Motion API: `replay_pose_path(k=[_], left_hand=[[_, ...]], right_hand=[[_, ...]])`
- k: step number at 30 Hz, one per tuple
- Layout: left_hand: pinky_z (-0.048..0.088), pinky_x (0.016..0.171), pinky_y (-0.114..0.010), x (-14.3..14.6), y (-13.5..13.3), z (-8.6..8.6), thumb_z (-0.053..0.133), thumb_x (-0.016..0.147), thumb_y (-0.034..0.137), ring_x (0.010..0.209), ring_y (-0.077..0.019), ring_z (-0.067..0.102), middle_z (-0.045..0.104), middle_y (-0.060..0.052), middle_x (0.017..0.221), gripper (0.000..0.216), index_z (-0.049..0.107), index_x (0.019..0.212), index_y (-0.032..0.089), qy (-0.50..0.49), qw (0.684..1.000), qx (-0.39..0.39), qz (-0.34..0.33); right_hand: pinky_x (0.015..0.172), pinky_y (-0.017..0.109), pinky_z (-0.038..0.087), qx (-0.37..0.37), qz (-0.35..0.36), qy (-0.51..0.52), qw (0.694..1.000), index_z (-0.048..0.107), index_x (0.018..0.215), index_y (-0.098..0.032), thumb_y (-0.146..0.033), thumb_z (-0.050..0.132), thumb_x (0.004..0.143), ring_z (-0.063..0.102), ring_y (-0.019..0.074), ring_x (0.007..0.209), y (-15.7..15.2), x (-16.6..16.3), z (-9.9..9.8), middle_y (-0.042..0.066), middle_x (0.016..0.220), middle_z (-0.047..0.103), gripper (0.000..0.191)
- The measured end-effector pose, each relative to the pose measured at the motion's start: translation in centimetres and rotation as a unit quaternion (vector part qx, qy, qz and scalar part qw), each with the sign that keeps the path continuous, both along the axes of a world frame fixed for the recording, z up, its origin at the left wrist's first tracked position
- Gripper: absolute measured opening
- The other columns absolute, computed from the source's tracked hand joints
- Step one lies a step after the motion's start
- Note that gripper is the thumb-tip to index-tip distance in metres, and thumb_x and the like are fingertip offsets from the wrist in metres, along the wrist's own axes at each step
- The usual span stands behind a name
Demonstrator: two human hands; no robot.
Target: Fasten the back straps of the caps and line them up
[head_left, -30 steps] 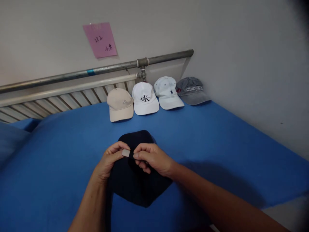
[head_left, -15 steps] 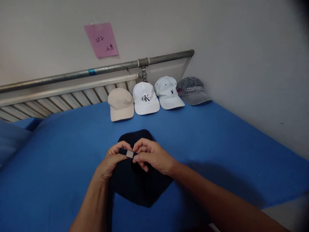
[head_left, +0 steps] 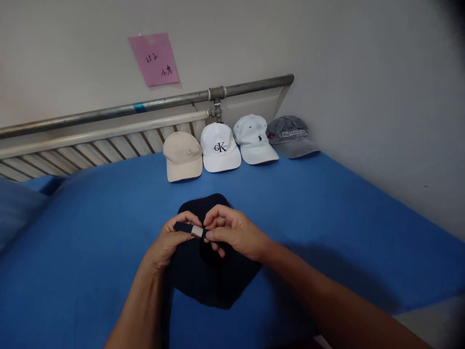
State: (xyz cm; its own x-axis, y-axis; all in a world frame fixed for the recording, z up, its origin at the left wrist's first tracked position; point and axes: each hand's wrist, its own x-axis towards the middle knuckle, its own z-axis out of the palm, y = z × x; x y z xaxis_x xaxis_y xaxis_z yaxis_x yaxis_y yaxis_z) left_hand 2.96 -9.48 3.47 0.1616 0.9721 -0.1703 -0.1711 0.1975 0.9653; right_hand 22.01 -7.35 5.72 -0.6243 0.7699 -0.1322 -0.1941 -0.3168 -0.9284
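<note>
A dark navy cap (head_left: 214, 281) is between my hands above the blue bed surface, its back strap toward the top. My left hand (head_left: 167, 242) pinches the strap (head_left: 182, 227) on the left, beside a silver metal buckle (head_left: 197, 231). On the buckle's other side, my right hand (head_left: 236, 232) is closed with thumb and forefinger on the strap. Fingers cover part of the strap, and the cap's dark cloth shows little detail.
Along the far edge stand a beige cap (head_left: 182, 155), a white cap (head_left: 221, 148), a pale blue cap (head_left: 255, 138) and a grey cap (head_left: 292, 135). Behind them are a radiator (head_left: 90, 148) and a metal pipe (head_left: 170, 102). A pink note (head_left: 154, 59) is on the wall.
The strap's left end shows more beyond the buckle, between my left fingers. My right hand has shifted slightly right and up, still pinching.
</note>
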Motion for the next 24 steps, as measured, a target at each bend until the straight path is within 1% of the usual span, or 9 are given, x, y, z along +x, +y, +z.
replay_pose_path(k=[2,6,10,14,16,19,21,24], left_hand=[[0.043,0.058,-0.022,0.1,0.0,0.3,0.080,0.063,0.027,0.060,-0.0125,0.060,0.066,0.001,0.067,0.021,0.066,0.077,0.019,0.001,1.000,-0.005,-0.005],[0.040,0.057,-0.019,0.4,0.0,0.7,0.080,0.063,0.025,0.057,-0.0083,0.055,0.064,0.004,0.062,0.019,0.065,0.073,0.018,0.017,1.000,-0.001,-0.010],[0.041,0.059,-0.019,0.3,-0.1,0.7,0.080,0.065,0.024,0.059,-0.0087,0.057,0.065,0.003,0.064,0.020,0.063,0.073,0.018,0.013,1.000,0.002,-0.024],[0.040,0.054,-0.019,0.1,-0.3,0.6,0.076,0.070,0.027,0.057,-0.0095,0.057,0.066,0.002,0.067,0.018,0.062,0.079,0.019,-0.025,0.999,-0.016,-0.023],[0.039,0.052,-0.019,0.1,-0.3,0.6,0.073,0.072,0.029,0.055,-0.0096,0.057,0.066,0.002,0.068,0.017,0.062,0.083,0.021,-0.027,0.999,-0.031,-0.029],[0.035,0.050,-0.018,0.1,-0.3,0.8,0.074,0.072,0.027,0.052,-0.0074,0.052,0.061,0.005,0.066,0.017,0.063,0.085,0.021,0.007,0.998,-0.042,-0.055],[0.034,0.051,-0.019,-0.3,-0.3,0.9,0.070,0.076,0.032,0.054,-0.0082,0.050,0.060,0.004,0.068,0.018,0.065,0.090,0.023,0.040,0.997,-0.035,-0.062],[0.039,0.064,-0.023,-1.1,-0.4,1.3,0.054,0.087,0.046,0.072,-0.0134,0.054,0.064,0.000,0.083,0.029,0.069,0.097,0.023,0.134,0.990,0.034,-0.016]], right_hand=[[0.040,0.015,0.044,0.003,0.004,-0.005,1.000,0.054,0.083,-0.018,-0.014,0.063,0.070,0.056,0.0069,0.050,0.0,0.0,0.1,-0.005,0.064,0.061,0.017],[0.038,0.016,0.047,0.014,0.017,-0.021,1.000,0.053,0.086,-0.017,-0.018,0.062,0.073,0.059,0.0090,0.051,0.0,-0.1,0.2,-0.004,0.064,0.061,0.016],[0.036,0.016,0.046,0.014,0.018,-0.017,1.000,0.052,0.087,-0.018,-0.017,0.061,0.075,0.059,0.0083,0.048,0.1,-0.1,0.1,-0.004,0.065,0.062,0.015],[0.032,0.016,0.044,0.012,0.031,-0.036,0.999,0.052,0.087,-0.018,-0.022,0.062,0.077,0.057,0.0080,0.042,0.1,0.1,0.2,-0.003,0.067,0.064,0.015],[0.030,0.016,0.040,0.011,0.046,-0.065,0.997,0.053,0.089,-0.018,-0.026,0.064,0.077,0.052,0.0069,0.037,0.1,0.2,0.2,-0.004,0.063,0.063,0.018],[0.028,0.013,0.031,0.011,0.044,-0.098,0.994,0.054,0.087,-0.018,-0.027,0.066,0.077,0.041,0.0040,0.031,0.0,0.2,0.3,-0.009,0.051,0.054,0.018],[0.028,0.012,0.027,0.000,0.030,-0.092,0.995,0.054,0.084,-0.018,-0.025,0.068,0.074,0.038,0.0028,0.033,0.0,0.3,0.2,-0.010,0.051,0.051,0.018],[0.029,0.011,0.023,-0.036,0.034,-0.068,0.996,0.054,0.083,-0.018,-0.025,0.071,0.070,0.038,0.0016,0.037,0.2,0.4,0.2,-0.008,0.060,0.055,0.022]])
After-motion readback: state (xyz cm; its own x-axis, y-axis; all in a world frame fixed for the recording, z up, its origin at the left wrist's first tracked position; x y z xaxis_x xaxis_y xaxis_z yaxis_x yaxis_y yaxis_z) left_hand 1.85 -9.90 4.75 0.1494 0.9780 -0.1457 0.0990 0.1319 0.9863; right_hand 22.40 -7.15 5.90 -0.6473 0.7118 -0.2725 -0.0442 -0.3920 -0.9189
